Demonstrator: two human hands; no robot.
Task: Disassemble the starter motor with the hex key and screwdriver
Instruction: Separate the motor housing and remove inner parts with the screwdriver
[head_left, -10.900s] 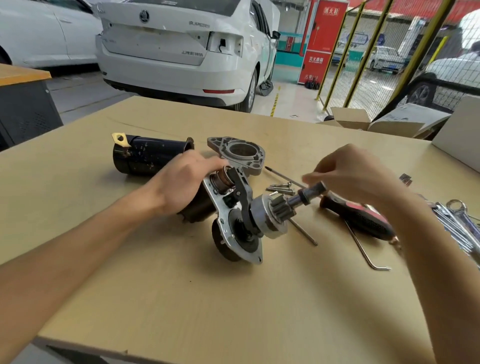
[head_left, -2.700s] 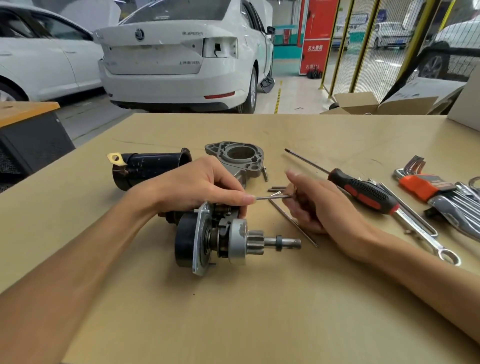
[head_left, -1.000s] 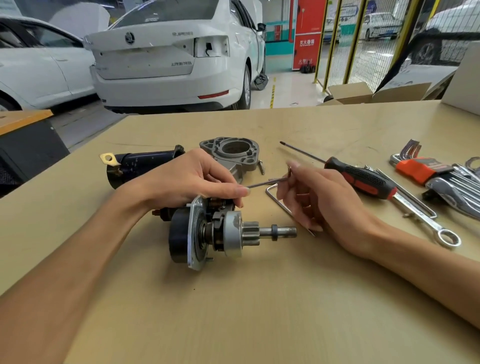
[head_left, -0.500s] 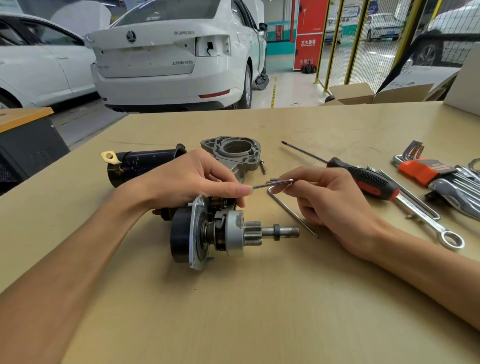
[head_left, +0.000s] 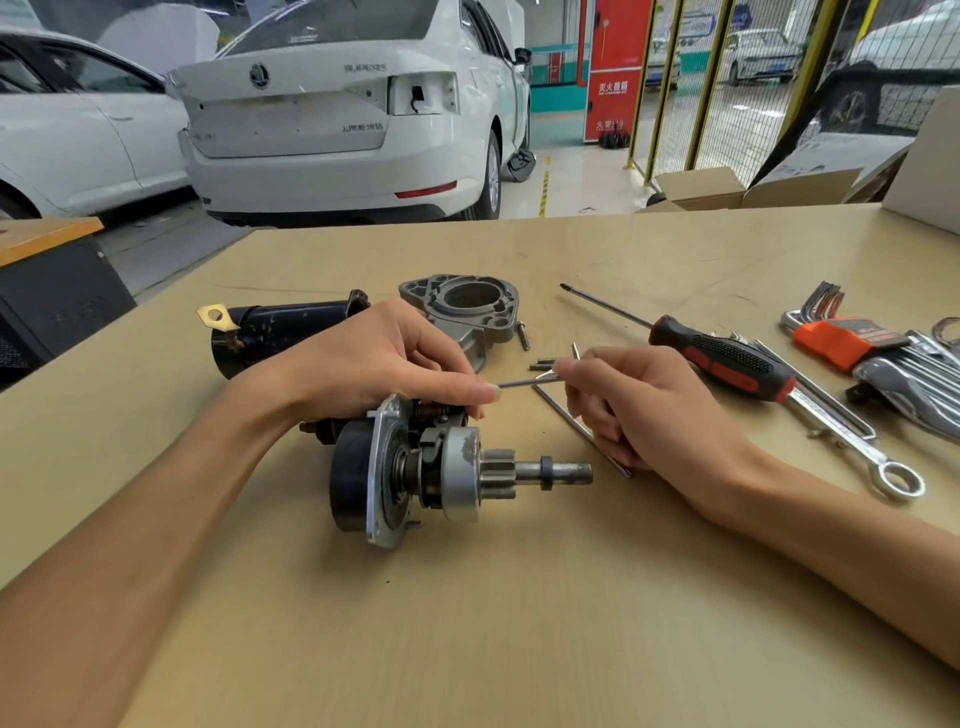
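Right hand (head_left: 644, 410): fingers curled, pinching the bent end of the hex key (head_left: 524, 383); wrist resting on the bench (head_left: 519, 623).
Left hand (head_left: 374, 364): curled over the top of the starter motor (head_left: 431, 467), pressing it down; forefinger stretched forward, its tip at the key's long arm.
Hex key: long arm nearly level, running from right fingers toward the motor's upper housing; its tip is hidden under the left forefinger.
Starter motor: lying on its side near bench centre, pinion and shaft pointing right; plate and dark body to the left.
Step in hand (judged): seating or turning the key in a screw near the plate.
Advice: push the key fully home, keep it in line with the screw, hold the motor from rolling.
Removed parts: black cylinder (head_left: 285, 332) and grey nose housing (head_left: 462, 306) behind the motor; loose screws (head_left: 543, 362) just beside the right fingers.
Screwdriver (head_left: 722, 358): lying toward the right edge, untouched.
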